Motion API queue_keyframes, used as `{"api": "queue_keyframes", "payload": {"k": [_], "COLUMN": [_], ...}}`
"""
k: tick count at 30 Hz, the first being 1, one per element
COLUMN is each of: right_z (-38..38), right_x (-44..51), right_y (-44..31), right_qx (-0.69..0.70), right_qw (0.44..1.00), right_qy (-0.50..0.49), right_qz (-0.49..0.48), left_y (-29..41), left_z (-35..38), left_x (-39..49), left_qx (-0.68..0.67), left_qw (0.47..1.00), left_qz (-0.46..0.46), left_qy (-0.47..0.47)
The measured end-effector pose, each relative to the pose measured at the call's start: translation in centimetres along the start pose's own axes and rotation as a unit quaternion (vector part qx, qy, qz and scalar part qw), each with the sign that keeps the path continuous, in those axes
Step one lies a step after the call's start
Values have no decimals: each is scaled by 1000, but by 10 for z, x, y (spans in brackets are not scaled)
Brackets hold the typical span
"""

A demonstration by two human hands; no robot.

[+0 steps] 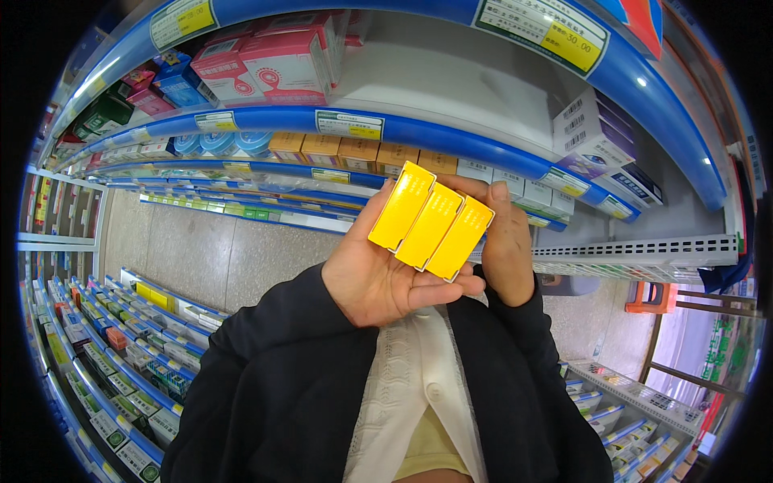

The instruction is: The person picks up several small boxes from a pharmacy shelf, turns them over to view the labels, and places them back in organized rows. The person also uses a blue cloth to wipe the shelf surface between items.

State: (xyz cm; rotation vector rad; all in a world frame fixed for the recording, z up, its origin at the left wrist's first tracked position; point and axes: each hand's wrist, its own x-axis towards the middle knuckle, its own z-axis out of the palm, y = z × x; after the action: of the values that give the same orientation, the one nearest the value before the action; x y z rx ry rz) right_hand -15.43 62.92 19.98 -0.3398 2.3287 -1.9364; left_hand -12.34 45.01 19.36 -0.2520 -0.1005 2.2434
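Observation:
Three small yellow cardboard boxes [430, 222] stand side by side in a slightly stepped row, their printed ends facing up. My left hand [374, 284] carries them, palm up, with its thumb along the left box and its fingers beneath the row. At the right end, my right hand [508, 241] is against the boxes, its thumb raised by the rightmost one and other fingers passing behind them. How firmly the right fingers press is partly hidden. Both hands are in front of my chest, close to the shelf edges.
Blue-edged shelves [423, 133] with price tags curve ahead. They carry pink-and-white boxes [284, 66], orange-brown boxes [356, 152], blue round containers [253, 143] and purple-and-white boxes [595, 130]. A perforated white shelf side [634, 250] juts out at right. An orange stool [651, 298] stands beyond; stocked racks [121, 362] lie behind left.

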Motion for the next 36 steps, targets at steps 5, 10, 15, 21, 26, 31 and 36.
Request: {"api": "queue_keyframes", "payload": {"k": [5, 10, 15, 21, 26, 31, 36], "right_z": [-6, -20, -44, -52, -57, -59, -59], "right_x": [2, 0, -17, -37, -46, -50, -48], "right_y": [1, 3, 6, 15, 18, 17, 15], "right_qx": [-29, -7, 70, 85, 87, 87, 71], "right_qw": [997, 958, 945, 951, 953, 956, 962], "right_qy": [-17, 125, 201, 217, 218, 217, 206], "right_qz": [-73, -257, -248, -205, -192, -175, -165], "left_y": [0, 4, 33, 70, 75, 70, 66], "left_z": [10, 31, 38, 48, 56, 63, 72], "left_x": [1, 4, 43, 98, 127, 143, 152], "left_qx": [78, 448, 762, 825, 861, 866, 853], "left_qw": [997, 868, 513, 254, 270, 363, 442], "left_qz": [27, 210, 396, 495, 429, 343, 278], "left_qy": [-11, 31, -2, -97, -40, -1, 13]}}
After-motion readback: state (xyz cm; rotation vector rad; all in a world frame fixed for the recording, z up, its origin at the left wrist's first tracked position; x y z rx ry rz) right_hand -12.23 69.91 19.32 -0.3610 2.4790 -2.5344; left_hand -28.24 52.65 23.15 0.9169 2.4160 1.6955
